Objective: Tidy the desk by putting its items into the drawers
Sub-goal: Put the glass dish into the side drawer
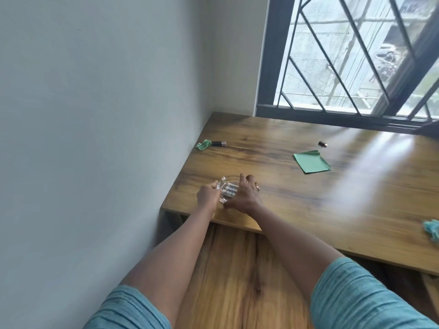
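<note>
A clear glass dish (225, 180) holding white batteries (231, 189) sits near the front left corner of the wooden desk (297, 198). My left hand (207, 194) grips the dish's left rim. My right hand (245, 195) wraps around its right side, fingers spread over the rim. Further back lie a black USB stick (219, 143) beside a crumpled green paper (203, 145), a flat green paper pad (311, 161) and a small dark object (322, 144). Another crumpled teal paper (432, 230) lies at the right edge.
A pale wall runs along the desk's left side. A barred window (351, 58) stands behind the desk. A wooden surface (237, 269) shows below the desk's front edge, between my arms. No drawer is in view.
</note>
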Available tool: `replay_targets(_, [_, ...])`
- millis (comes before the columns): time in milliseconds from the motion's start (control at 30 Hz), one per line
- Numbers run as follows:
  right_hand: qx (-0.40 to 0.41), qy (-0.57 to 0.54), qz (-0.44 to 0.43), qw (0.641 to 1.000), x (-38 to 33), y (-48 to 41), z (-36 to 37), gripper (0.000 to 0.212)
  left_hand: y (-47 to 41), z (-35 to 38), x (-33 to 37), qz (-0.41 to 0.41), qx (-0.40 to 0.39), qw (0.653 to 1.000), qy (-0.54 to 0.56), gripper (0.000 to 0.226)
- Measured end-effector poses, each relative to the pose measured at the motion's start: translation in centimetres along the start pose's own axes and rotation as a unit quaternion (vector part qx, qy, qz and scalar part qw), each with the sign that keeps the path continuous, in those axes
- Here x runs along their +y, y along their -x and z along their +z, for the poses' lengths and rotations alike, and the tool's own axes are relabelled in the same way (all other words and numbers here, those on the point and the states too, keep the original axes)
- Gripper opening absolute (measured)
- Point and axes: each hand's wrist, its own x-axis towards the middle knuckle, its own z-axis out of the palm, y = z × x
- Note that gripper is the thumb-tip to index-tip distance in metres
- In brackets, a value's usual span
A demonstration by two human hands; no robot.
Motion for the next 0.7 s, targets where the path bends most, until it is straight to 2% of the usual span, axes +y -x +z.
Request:
replay_targets(300, [0.02, 0.038, 0.012, 0.999, 4.1, 8.7, -2.2, 0.115, 7.2, 2.6, -1.7, 0.012, -0.049, 0.998, 0.024, 0.049])
replay_targets(500, [0.021, 0.066, 0.037, 0.997, 8.1, 16.1, -3.5, 0.113, 13.9, 5.6, -3.7, 0.019, -0.074, 0.997, -0.005, 0.049])
replay_targets(700, [0.017, 0.071, 0.079, 0.994, 13.5, 23.4, -4.1, 0.116, 20.8, 10.2, -6.2, 0.014, -0.132, 0.991, 0.007, 0.036])
